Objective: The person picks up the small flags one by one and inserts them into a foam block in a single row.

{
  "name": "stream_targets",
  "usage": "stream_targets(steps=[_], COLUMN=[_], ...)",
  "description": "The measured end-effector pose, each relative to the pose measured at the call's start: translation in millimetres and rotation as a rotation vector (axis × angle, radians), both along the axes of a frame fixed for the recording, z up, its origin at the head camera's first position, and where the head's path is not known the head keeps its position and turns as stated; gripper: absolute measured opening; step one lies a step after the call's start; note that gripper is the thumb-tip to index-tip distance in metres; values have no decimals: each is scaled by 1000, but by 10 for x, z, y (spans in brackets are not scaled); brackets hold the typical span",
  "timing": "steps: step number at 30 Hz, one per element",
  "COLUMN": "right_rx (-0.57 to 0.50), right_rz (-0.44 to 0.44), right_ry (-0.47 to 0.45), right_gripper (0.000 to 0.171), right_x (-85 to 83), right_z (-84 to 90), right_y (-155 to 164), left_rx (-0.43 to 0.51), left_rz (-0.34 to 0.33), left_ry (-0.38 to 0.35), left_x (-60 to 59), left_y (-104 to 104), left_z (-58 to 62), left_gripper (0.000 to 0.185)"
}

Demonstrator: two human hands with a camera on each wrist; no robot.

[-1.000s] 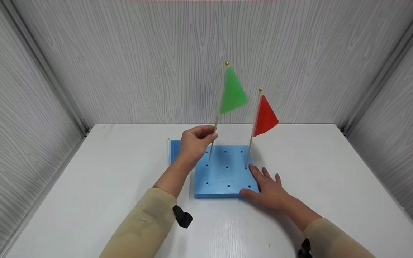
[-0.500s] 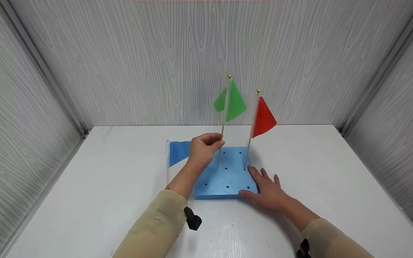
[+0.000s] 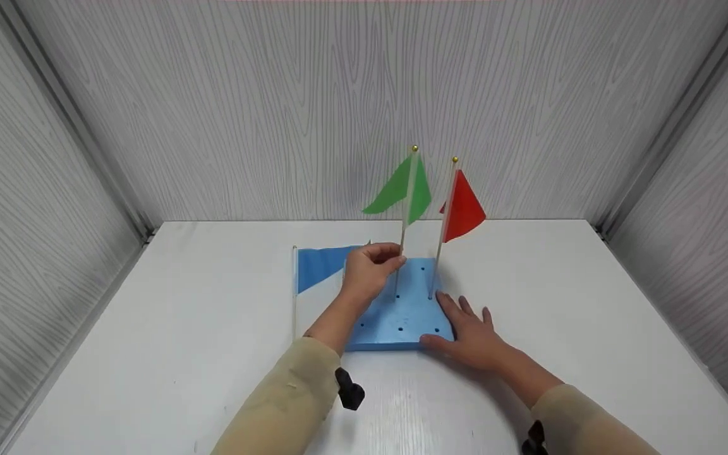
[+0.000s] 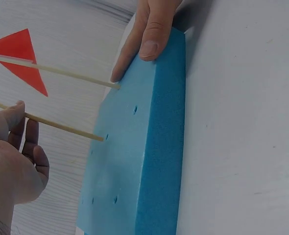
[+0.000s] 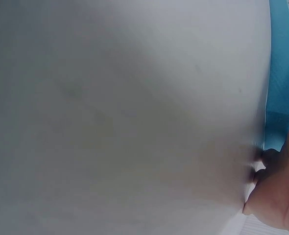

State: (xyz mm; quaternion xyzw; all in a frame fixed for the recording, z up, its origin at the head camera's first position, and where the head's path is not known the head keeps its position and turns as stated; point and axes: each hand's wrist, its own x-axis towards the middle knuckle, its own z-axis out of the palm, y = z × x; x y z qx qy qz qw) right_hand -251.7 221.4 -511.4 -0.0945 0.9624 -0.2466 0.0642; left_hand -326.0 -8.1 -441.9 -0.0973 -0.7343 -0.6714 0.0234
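Note:
A blue foam block (image 3: 402, 319) with several holes lies on the white table (image 3: 149, 354). My left hand (image 3: 370, 268) pinches the stick of a green flag (image 3: 405, 189), whose lower end sits in a hole of the block (image 4: 134, 161). A red flag (image 3: 463, 207) stands upright in a hole at the block's right edge. My right hand (image 3: 474, 335) lies flat with straight fingers against the block's near right corner, thumb (image 4: 152, 41) on its side. The left wrist view shows both sticks entering the foam and my left hand (image 4: 14, 156) on the green flag's stick.
A blue flag (image 3: 320, 265) lies flat on the table left of the block, its stick (image 3: 294, 284) pointing toward me. Grey wood-grain walls close in the back and both sides. The right wrist view shows mostly white table and a strip of blue foam (image 5: 281, 73).
My left hand has carried the green flag rightward and down, and its stick now stands in a hole near the red flag. The blue flag has come into fuller view. The right hand stayed put.

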Motion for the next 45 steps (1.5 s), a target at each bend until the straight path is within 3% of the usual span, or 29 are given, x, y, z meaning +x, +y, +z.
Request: stream_targets(steps=[9, 23, 45], right_rx=[0, 9, -7], right_rz=[-1, -5, -7], right_ry=[2, -13, -23], right_gripper=[109, 110, 111], right_x=[13, 44, 42], right_z=[3, 18, 1], right_y=[-11, 9, 36], left_rx=[-42, -1, -52], left_rz=[-18, 2, -10], left_ry=[5, 14, -21], left_x=[14, -7, -60], left_y=[24, 76, 82], left_z=[-6, -25, -221], left_gripper=[20, 18, 18])
